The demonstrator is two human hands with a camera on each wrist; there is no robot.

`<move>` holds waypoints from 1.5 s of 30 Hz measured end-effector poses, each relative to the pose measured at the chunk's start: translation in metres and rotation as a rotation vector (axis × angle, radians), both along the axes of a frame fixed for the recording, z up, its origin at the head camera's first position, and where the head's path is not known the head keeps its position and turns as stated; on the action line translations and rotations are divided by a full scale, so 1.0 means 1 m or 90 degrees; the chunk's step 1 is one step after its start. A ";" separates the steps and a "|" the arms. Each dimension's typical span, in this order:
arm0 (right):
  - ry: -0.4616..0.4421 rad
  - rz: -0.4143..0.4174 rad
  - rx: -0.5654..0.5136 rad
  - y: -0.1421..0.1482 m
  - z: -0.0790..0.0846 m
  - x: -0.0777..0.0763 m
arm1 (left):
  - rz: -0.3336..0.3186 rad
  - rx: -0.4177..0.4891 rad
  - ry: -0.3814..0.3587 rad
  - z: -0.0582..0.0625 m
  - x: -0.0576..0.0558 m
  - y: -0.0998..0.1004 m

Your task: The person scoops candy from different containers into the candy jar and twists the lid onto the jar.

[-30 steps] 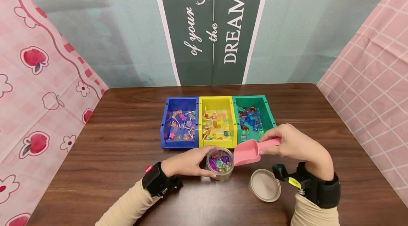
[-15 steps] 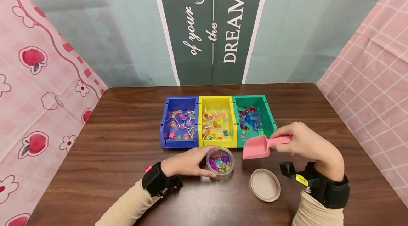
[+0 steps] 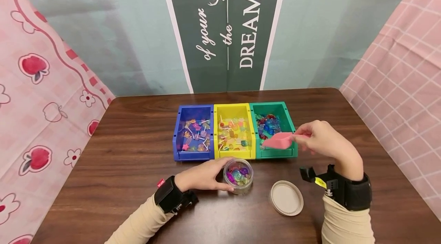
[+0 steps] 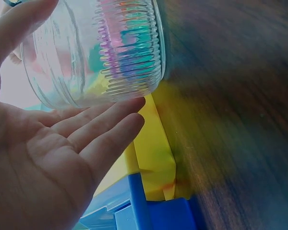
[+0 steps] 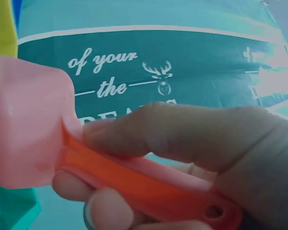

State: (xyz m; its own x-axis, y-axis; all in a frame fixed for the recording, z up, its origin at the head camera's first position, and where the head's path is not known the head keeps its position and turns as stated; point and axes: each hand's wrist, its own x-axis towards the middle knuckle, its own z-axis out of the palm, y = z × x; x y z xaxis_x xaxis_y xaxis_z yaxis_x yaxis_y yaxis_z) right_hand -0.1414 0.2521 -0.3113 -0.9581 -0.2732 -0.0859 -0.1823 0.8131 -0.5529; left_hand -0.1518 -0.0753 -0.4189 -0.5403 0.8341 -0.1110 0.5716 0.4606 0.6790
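While right grip [image 3: 320,139] pinches scoop [image 3: 280,140] above green bin [image 3: 276,154]'s front | left grip [image 3: 204,175] holds jar [image 3: 242,189] front-left of bin

Before me lies a dark brown wood-grain worktop [image 3: 138,125]. On it I see a blue rectangular plastic bin [image 3: 194,156] of small coloured pieces, some on white sticks, and touching its right side a yellow rectangular plastic bin [image 3: 235,155] similarly filled. Behind hangs a pale blue-green cloth [image 3: 127,26] whose dark green, white-edged panel [image 3: 215,77] carries sideways white lettering, "of your the DREAMS", and a deer head. To my left slopes a pink cloth with red apples and flowers [image 3: 58,133]; to my right, a pink cloth with white grid lines [image 3: 396,83].
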 end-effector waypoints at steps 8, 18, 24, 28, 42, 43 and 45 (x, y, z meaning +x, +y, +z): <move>0.010 0.000 0.131 -0.013 0.002 -0.017 | 0.007 0.001 0.002 0.001 0.000 -0.001; -0.095 -0.043 0.222 -0.026 0.008 -0.034 | 0.007 0.002 -0.010 0.001 0.001 -0.002; -0.134 -0.032 0.268 -0.030 0.015 -0.048 | 0.007 0.001 -0.015 0.002 0.001 -0.002; -0.164 -0.038 0.289 -0.035 0.018 -0.056 | 0.003 0.004 -0.012 0.001 0.001 -0.001; -0.216 -0.075 0.326 -0.044 0.009 -0.071 | -0.005 0.005 0.000 0.000 0.000 -0.001; -0.215 -0.080 0.322 -0.044 0.007 -0.070 | -0.005 0.005 0.000 -0.001 0.000 -0.002; -0.208 -0.088 0.317 -0.044 0.005 -0.069 | -0.006 0.004 0.000 -0.001 0.000 -0.002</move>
State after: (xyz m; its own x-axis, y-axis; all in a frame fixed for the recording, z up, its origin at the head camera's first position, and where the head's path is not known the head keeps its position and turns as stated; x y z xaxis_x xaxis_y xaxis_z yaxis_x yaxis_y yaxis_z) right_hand -0.2103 0.2079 -0.3061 -0.8843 -0.0002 -0.4669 0.0577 0.9923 -0.1097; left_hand -0.1519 -0.0776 -0.4201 -0.5325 0.8398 -0.1057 0.5763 0.4513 0.6813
